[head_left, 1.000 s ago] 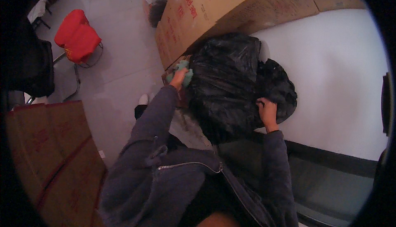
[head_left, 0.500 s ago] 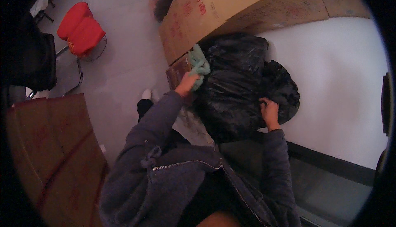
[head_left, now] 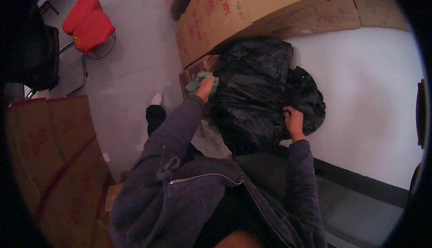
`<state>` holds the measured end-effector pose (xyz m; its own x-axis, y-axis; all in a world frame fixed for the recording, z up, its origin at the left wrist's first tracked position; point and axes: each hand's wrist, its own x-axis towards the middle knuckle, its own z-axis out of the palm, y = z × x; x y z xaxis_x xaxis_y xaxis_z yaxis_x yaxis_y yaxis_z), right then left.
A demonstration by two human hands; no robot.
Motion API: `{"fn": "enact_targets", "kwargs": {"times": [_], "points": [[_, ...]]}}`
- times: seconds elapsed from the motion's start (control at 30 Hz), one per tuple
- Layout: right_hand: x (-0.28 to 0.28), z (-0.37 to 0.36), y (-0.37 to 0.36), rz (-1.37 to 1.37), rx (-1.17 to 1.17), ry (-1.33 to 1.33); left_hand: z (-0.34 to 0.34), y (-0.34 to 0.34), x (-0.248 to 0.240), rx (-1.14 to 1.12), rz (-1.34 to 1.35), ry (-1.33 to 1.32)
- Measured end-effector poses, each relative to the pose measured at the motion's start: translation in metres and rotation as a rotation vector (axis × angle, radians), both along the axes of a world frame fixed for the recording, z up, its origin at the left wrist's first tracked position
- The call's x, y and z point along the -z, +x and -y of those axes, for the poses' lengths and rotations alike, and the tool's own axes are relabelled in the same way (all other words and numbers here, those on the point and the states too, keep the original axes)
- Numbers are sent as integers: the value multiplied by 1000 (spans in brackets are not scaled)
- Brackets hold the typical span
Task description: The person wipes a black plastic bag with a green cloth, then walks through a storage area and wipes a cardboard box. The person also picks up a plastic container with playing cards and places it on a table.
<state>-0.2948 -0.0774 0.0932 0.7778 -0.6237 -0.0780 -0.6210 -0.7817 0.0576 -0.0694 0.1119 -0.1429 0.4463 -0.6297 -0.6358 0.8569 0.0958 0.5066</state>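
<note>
A large black plastic bag (head_left: 249, 97), bulging and creased, lies in front of me against a cardboard box. My right hand (head_left: 294, 122) grips its gathered neck, and the loose black end fans out beyond the fingers toward the white wall. On the bag's left side, my left hand (head_left: 206, 88) is closed around a crumpled pale green cloth (head_left: 196, 82). The cloth is bunched over a small brown carton (head_left: 208, 63) next to the bag. What the bag holds is hidden.
A big cardboard box (head_left: 256, 0) runs along the far side. More brown cardboard (head_left: 63, 149) stands at my left. Farther left is a chair with red cloth (head_left: 90, 25) on it. A white wall (head_left: 360, 95) with a dark skirting strip rises at the right.
My left hand with the green cloth has shifted slightly, and the cloth now lies left across the carton instead of reaching up along the bag. My right hand stays on the bag's neck.
</note>
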Motion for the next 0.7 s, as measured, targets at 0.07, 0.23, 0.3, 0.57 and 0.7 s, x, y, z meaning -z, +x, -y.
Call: {"fn": "enact_targets", "kwargs": {"times": [0.07, 0.23, 0.3, 0.57, 0.7], "points": [[2, 2, -2, 32, -62, -16, 1, -10, -9, 39, 164, 21], [3, 6, -4, 17, -31, -38, 14, -16, -21, 44, 381, 62], [1, 4, -4, 34, -31, -26, 24, -10, -25, 24, 457, -40], [-4, 12, -6, 150, -101, -42, 36, 9, -24, 167, 485, 137], [-4, 14, -7, 178, -42, 10, 23, -8, 4, 240, 515, 185]]}}
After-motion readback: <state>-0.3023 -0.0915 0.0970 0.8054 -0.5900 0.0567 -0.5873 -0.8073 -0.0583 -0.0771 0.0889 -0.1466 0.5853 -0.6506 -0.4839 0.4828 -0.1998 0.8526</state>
